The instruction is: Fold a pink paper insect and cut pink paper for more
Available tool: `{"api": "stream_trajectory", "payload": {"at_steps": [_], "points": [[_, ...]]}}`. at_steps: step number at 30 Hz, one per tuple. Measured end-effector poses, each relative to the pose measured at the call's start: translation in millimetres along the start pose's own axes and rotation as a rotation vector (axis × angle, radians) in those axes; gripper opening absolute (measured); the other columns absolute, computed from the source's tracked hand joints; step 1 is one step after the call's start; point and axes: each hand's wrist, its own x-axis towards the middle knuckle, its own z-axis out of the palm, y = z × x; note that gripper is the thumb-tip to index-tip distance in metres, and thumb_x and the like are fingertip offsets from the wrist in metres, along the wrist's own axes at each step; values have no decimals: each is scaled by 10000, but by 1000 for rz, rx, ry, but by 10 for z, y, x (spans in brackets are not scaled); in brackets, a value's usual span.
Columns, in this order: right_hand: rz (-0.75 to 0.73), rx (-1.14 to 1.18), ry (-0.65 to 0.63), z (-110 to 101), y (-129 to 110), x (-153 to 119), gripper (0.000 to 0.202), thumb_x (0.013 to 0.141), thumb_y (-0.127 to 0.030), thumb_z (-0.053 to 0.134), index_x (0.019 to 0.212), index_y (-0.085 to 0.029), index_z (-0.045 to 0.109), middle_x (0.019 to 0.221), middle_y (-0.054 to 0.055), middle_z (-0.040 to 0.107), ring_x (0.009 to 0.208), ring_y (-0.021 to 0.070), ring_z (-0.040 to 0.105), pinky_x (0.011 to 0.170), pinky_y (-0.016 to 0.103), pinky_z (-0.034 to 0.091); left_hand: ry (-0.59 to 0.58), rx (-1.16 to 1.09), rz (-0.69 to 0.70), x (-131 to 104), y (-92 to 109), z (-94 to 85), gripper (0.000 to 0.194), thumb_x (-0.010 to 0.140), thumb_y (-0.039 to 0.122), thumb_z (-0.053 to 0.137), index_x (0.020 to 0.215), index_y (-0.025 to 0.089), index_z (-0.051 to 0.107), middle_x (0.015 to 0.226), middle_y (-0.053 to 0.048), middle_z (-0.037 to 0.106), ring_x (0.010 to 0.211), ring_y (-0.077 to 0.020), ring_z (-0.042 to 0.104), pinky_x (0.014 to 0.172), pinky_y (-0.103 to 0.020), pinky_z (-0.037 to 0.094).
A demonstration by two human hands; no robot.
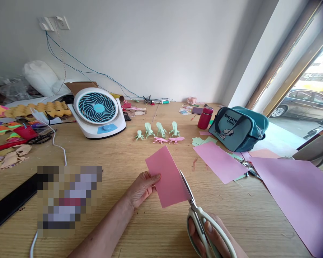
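My left hand pinches a pink sheet of paper by its left edge, thumb on top, and holds it tilted above the table. In my right hand is a pair of scissors with white handles, my fingers through the loops. The blades point up and away from me along the right edge of the paper, near its lower right corner. Whether the blades are around the paper or only beside it is hard to tell. Beyond the paper stand several folded green paper figures and two pink ones.
A white fan stands at the back left, near egg cartons and paper scraps. To the right are a teal bag, a red bottle, a pink sheet and a large pink sheet. A white cable runs along the left.
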Motion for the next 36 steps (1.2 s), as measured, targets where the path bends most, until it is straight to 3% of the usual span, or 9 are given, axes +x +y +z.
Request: {"api": "stream_trajectory", "payload": {"at_steps": [7, 16, 28, 36], "points": [[-15, -43, -54, -60, -11, 36, 566, 889, -726, 373, 932, -192, 555, 667, 10, 526, 555, 119, 423, 558, 278, 346, -22, 5, -53, -42, -5, 68, 266, 684, 240, 848, 894, 98, 768, 899, -127, 778, 833, -219, 722, 812, -319, 534], [-6, -41, 38, -19, -18, 0, 526, 877, -723, 417, 864, -217, 560, 617, -8, 483, 525, 115, 383, 531, 275, 310, -21, -8, -50, -37, -8, 54, 244, 698, 232, 841, 889, 99, 767, 910, -120, 778, 826, -189, 715, 815, -292, 540], [-36, 30, -28, -44, 24, 57, 542, 900, -692, 403, 955, -183, 584, 654, 10, 528, 543, 113, 425, 520, 263, 325, -28, 31, -53, -55, -11, 65, 271, 706, 247, 834, 928, 105, 769, 939, -125, 776, 864, -208, 720, 840, -302, 533], [35, 14, 75, 1, 7, 3, 552, 850, -740, 444, 890, -203, 564, 635, 15, 524, 531, 119, 404, 541, 285, 310, -43, 67, -32, -64, 43, 68, 277, 721, 273, 824, 952, 127, 774, 943, -121, 776, 887, -225, 716, 889, -328, 522]]}}
